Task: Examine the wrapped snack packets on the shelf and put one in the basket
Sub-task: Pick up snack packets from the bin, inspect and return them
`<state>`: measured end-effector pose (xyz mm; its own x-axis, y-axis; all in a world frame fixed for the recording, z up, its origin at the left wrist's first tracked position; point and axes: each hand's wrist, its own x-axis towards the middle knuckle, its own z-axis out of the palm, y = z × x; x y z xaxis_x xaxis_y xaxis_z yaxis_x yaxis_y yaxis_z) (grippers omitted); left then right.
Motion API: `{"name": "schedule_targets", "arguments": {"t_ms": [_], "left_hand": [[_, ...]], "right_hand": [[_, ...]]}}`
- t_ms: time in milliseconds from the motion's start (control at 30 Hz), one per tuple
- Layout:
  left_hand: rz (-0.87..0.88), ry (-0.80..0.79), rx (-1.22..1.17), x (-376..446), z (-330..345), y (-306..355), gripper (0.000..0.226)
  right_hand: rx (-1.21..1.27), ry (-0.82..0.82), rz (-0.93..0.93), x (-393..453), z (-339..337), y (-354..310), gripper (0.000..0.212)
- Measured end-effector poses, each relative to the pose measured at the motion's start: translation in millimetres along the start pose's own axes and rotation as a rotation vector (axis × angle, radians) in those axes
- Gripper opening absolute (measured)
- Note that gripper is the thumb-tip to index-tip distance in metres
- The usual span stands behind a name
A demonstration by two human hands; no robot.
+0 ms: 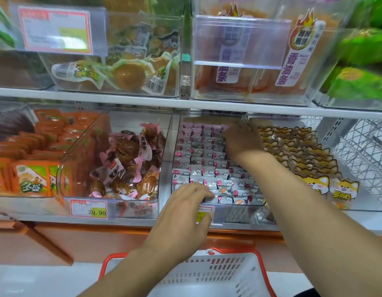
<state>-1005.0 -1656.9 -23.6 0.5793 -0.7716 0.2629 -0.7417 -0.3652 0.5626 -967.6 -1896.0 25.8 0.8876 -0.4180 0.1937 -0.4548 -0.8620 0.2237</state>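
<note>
Bright, even light fills the scene, and shadows are soft and weak. Pale glare sits on the clear plastic label holder (239, 41) and the fronts of the bins (112, 202). The upper price tag (56, 30) and the green packets (365, 50) at the right edge are blurred, and the shelf edge (142, 99) bows from wide-angle distortion.

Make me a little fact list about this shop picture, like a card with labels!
place: shop shelf with clear bins
left hand: resting on the front edge of the silver packet bin
right hand: reaching to the back of the silver packets
basket: white with orange rim, below the hands
packet in basket: none visible
neighbour bin: fox-face packets
</note>
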Motion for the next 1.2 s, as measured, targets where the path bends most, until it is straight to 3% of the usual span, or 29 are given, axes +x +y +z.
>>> {"name": "schedule_targets", "arguments": {"t_ms": [200, 433, 533, 700, 800, 900, 1000, 1100, 1200], "left_hand": [[-0.002, -0.011, 0.007, 0.1, 0.9, -0.8, 0.034], [0.005, -0.009, 0.0, -0.4, 0.4, -0.5, 0.034], [0.009, 0.03, -0.037, 0.2, -2.5, 1.4, 0.032], [-0.011, 0.101, -0.085, 0.3, -8.6, 5.4, 0.033], [-0.046, 0.221, -0.206, 0.0, -15.3, 8.5, 0.031], [-0.139, 0.324, -0.364, -2.4, -23.5, 11.2, 0.029], [-0.207, 0.38, -0.545, -5.0, -32.3, 10.8, 0.033], [-0.249, 0.197, -0.694, -11.0, -39.6, 12.1, 0.048], [-0.241, 0.086, -0.723, -20.8, -37.3, 11.9, 0.035]], "right_hand": [[-0.063, -0.064, 0.078, 5.9, -2.6, 9.8, 0.036], [0.063, 0.084, 0.137, 7.5, 3.3, 7.9, 0.026], [0.376, 0.308, 0.227, 6.7, -4.6, 11.8, 0.028], [1.046, 0.562, 0.649, -1.4, -11.7, 32.0, 0.022], [1.374, 0.633, 0.622, -23.2, -20.6, 25.3, 0.018], [1.415, 0.484, 0.581, -61.1, -27.0, 6.4, 0.012], [1.438, 0.274, 0.373, -107.6, -31.7, -17.5, 0.017], [1.513, 0.127, 0.182, -147.3, -33.3, -36.7, 0.016], [1.641, 0.021, 0.151, -166.5, -36.0, -44.3, 0.01]]}}
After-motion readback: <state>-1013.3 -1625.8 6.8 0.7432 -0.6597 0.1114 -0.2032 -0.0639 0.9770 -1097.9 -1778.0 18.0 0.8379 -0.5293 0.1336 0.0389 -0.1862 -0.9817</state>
